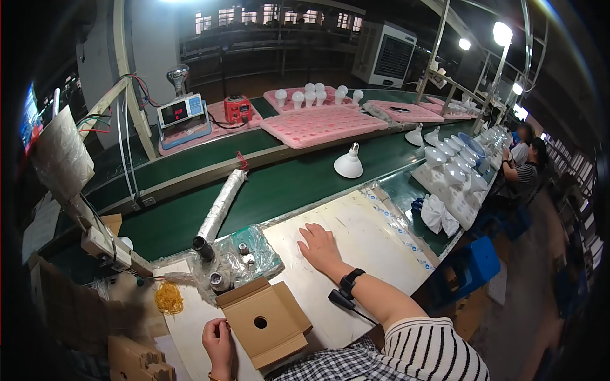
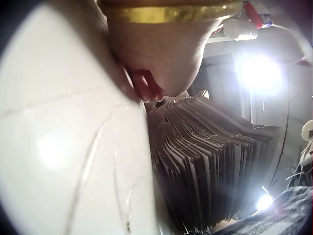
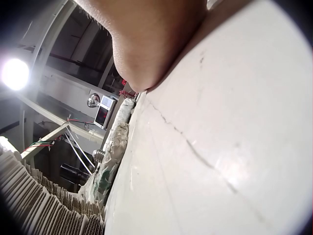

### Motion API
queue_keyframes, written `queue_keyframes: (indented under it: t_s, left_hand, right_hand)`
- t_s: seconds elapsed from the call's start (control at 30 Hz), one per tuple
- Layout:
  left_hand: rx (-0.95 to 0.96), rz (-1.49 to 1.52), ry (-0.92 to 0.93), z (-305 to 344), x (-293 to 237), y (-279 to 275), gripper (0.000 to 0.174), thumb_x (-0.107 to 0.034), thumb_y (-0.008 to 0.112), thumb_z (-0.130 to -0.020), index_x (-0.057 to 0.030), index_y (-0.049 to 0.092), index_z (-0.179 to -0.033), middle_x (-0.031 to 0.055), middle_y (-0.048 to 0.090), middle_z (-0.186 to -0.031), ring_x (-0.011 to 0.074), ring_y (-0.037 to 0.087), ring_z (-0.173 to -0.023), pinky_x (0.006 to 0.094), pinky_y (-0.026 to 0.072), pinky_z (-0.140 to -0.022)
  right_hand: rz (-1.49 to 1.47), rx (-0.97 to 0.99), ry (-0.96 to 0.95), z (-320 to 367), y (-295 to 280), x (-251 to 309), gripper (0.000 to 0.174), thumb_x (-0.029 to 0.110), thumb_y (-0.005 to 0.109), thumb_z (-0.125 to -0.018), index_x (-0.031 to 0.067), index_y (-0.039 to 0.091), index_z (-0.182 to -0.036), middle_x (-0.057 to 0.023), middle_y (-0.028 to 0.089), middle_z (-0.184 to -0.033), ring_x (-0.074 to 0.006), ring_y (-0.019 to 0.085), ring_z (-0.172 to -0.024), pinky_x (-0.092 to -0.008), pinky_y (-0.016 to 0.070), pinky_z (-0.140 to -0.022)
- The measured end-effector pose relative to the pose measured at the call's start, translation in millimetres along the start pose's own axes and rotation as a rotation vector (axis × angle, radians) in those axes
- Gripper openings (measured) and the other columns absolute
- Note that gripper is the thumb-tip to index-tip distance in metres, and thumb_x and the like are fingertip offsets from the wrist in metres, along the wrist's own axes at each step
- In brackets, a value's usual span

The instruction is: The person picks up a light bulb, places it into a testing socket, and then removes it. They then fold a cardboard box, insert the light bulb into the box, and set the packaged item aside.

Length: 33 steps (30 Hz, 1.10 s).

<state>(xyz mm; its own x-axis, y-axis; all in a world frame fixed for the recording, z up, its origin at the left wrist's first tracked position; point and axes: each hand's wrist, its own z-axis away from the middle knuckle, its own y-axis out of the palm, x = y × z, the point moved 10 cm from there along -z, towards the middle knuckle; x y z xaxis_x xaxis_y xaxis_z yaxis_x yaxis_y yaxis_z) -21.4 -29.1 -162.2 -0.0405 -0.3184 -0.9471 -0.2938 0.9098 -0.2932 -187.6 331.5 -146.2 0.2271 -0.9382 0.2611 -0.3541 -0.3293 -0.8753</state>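
Observation:
My right hand [image 1: 319, 247] lies palm down on the white worktop [image 1: 356, 222] with its fingers spread. Only the heel of that hand [image 3: 151, 44] shows in the right wrist view, its fingers hidden. On the left, my left hand [image 1: 218, 348] rests on the worktop with loosely curled fingers, close beside a stack of brown cardboard pieces [image 1: 244, 340]. A round hole is cut in the top piece. The left wrist view shows the curled fingers [image 2: 143, 88] against the white surface and the many stacked cardboard edges [image 2: 205, 152].
Ahead runs a green conveyor [image 1: 286, 178] with a white reflector bulb [image 1: 348, 162] on it. A foil-wrapped post [image 1: 222, 203] rises left of centre. Rubber bands [image 1: 168, 297] lie left. A white tray of reflector bulbs [image 1: 454, 197] stands right, beside a blue stool [image 1: 467, 270].

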Motion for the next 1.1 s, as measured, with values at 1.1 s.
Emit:
queue_keyframes:
  t_s: [1.1]
  left_hand:
    - [-0.047, 0.06, -0.248, 9.5, 3.9, -1.3, 0.018, -0.014, 0.056, -0.101, 0.0024, 0.065, -0.103, 0.0064, 0.065, -0.095, 0.0142, 0.058, -0.087, 0.0293, 0.0494, -0.08]
  right_hand:
    - [0.304, -0.134, 0.2, -212.2, -86.5, -195.1, 0.041, 0.018, 0.05, -0.095, 0.0171, 0.055, -0.136, -0.0098, 0.056, -0.13, -0.0322, 0.053, -0.121, -0.0491, 0.0475, -0.095]
